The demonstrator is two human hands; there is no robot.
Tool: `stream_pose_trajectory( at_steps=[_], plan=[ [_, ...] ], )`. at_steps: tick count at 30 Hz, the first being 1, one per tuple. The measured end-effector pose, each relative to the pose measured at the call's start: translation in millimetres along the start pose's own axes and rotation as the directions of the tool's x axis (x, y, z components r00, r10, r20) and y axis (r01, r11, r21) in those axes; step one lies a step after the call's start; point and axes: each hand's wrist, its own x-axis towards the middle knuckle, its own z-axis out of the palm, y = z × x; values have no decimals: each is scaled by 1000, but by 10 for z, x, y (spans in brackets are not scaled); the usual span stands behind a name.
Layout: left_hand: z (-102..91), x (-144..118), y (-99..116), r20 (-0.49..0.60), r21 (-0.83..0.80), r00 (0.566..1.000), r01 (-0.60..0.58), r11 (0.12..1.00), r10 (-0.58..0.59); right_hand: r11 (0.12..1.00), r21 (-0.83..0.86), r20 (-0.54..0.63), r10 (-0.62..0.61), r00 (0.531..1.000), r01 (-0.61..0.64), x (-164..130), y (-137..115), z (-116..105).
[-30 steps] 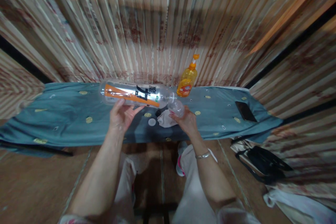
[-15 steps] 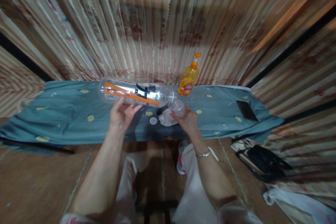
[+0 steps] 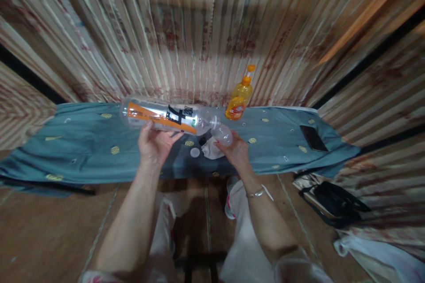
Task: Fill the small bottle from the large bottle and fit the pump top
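Large bottle [image 3: 156,116] is cradled by the left hand [image 3: 156,143], fingers half-spread; clear vessel [image 3: 222,134] is gripped by the right hand [image 3: 237,151], fingers curled. Both are best kept aligned.

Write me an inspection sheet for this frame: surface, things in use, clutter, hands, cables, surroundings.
Surface: teal cloth with yellow motifs.
Things in use: large bottle on its side, neck at the small vessel; contact between them unclear.
Clutter: yellow bottle upright; white disc, pale cloth and a small black object near the right hand; dark slab, likely a phone.
Hands: left holds the large bottle from below; right holds the small vessel.
Cables: nothing seen.
Surroundings: striped curtain; black bag.
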Motion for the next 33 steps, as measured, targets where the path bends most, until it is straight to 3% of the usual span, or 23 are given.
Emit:
stream_pose_trajectory(
  at_steps=[4, 11, 22, 33],
  plan=[
    [-7, -5, -5, 6, 27, 1000, 6, 1000, -6, 1000, -11, -22, 9, 1000, -10, 7, -22, 8],
    [-19, 17, -31, -80, 86, 997, -13, 996, 20, 999, -25, -6, 38, 999, -38, 21, -50, -3],
    [-15, 15, -42, -86, 97, 995, -45, 994, 54, 999, -21, -17, 39, 999, -39, 15, -39, 18],
    [-5, 4, -19, -118, 121, 990, -58, 991, 72, 992, -120, -4, 27, 1000, -27, -10, -97, -24]
  ],
)
